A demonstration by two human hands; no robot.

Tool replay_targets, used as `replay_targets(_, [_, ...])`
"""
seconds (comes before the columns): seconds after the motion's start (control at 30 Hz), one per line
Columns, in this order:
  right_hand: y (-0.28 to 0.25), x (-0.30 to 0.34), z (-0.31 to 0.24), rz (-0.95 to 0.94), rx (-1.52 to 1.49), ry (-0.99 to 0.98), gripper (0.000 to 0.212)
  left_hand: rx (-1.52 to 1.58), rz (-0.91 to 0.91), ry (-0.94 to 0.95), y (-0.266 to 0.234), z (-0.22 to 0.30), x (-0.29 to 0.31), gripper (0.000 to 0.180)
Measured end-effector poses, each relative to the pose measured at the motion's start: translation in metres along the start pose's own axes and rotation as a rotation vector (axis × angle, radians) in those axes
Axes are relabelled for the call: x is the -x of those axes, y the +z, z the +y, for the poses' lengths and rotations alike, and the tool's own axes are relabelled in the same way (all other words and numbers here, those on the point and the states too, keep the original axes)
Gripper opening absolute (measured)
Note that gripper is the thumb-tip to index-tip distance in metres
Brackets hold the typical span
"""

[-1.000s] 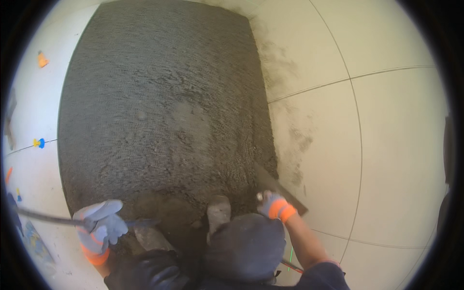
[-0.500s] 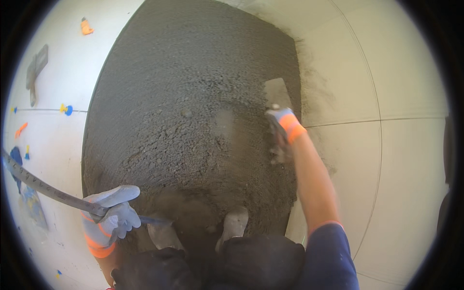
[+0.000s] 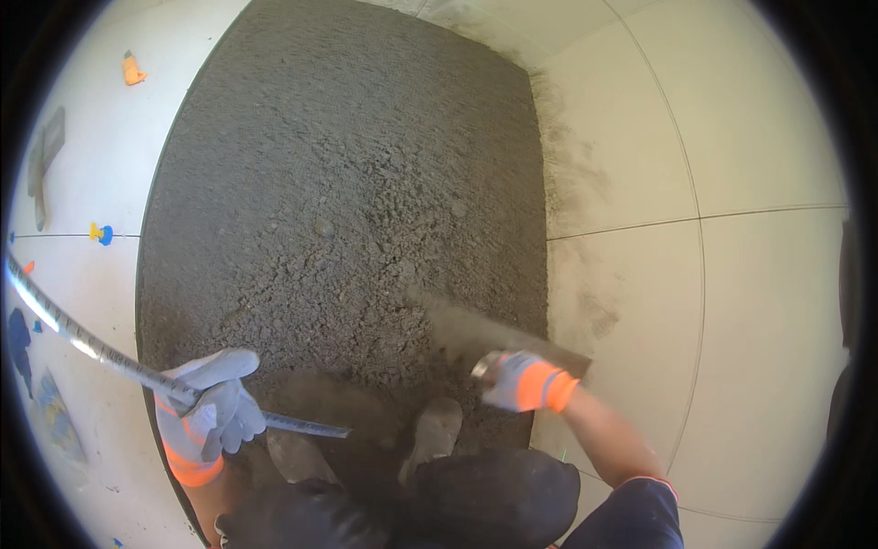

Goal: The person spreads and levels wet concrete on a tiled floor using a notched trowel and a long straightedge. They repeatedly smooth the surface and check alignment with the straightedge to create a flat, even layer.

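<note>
Grey, grainy mortar (image 3: 347,119) covers the floor before me, smoother at the far end and rougher and crumbly nearer my shoes (image 3: 434,428). My right hand (image 3: 526,380), in a grey and orange glove, grips the handle of a flat rectangular trowel (image 3: 471,328). The blade, blurred by motion, lies over the near right part of the mortar, its right end reaching the mortar's right edge. My left hand (image 3: 215,398), gloved alike, is closed around a long metal ruler (image 3: 114,359). One end points left across the tiles; the other sticks out toward my shoes.
Pale tiles (image 3: 631,302) border the mortar on the right, smeared with grey along the edge. On the light tiles at left lie another trowel (image 3: 44,165), an orange piece (image 3: 133,69), a yellow and blue tile clip (image 3: 101,233) and a crumpled plastic bag (image 3: 59,412).
My right hand and the trowel have swept nearer to me from the far right of the mortar, the blade turning crosswise. My left hand still holds the ruler. The view has shifted slightly.
</note>
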State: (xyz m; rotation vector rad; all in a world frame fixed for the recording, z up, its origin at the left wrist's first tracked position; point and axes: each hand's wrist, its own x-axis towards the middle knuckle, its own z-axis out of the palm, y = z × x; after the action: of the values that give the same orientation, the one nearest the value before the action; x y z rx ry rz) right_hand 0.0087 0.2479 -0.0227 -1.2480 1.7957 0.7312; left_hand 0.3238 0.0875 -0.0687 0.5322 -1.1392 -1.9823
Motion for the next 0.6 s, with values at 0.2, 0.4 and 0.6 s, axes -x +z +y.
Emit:
replay_targets(0.2, [-0.093, -0.075, 0.067, 0.461, -0.545, 0.354, 0.019, -0.091, 0.050, 0.041, -0.022, 0.000, 0.026, 0.050])
replay_targets(0.4, [-0.011, -0.079, 0.046, 0.137, 0.069, 0.057, 0.014, 0.024, -0.100, -0.010, -0.012, 0.004, 0.014, 0.050])
replay_targets(0.6, [0.014, 0.015, 0.039, -0.069, -0.035, 0.140, 0.034, 0.089, -0.083, 0.064, -0.006, 0.010, 0.013, 0.048])
